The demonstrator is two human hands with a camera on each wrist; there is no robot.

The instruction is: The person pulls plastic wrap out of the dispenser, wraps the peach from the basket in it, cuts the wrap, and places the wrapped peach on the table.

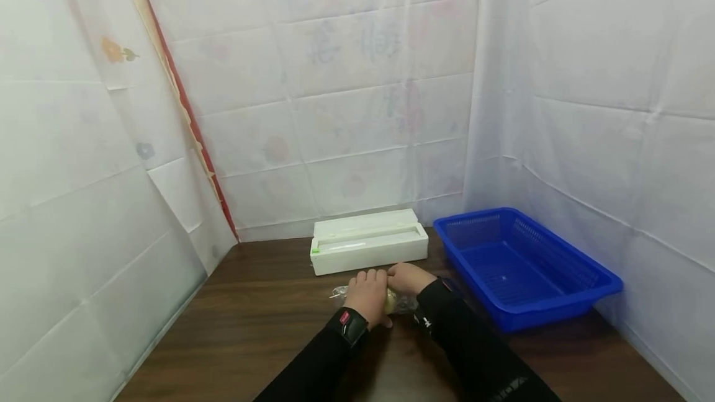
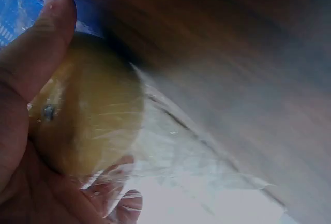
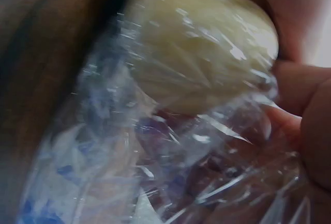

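Note:
A round yellow fruit (image 1: pixel 390 300) lies between both hands on the brown wooden table (image 1: pixel 268 327), wrapped in clear cling film (image 1: pixel 341 292). My left hand (image 1: pixel 371 287) grips the fruit from the left. In the left wrist view its thumb (image 2: pixel 36 58) curls over the fruit (image 2: pixel 88 115), and loose film (image 2: pixel 181 157) trails off beside it. My right hand (image 1: pixel 408 278) holds the fruit from the right. The right wrist view shows its fingers (image 3: pixel 305 110) curled against the film-covered fruit (image 3: pixel 201 43), with crumpled film (image 3: pixel 155 162) bunched underneath.
A white cling film dispenser box (image 1: pixel 368 241) stands just behind the hands. A blue plastic basket (image 1: pixel 581 299) sits at the right, close to my right sleeve. White sheets wall the table in on the left, back and right.

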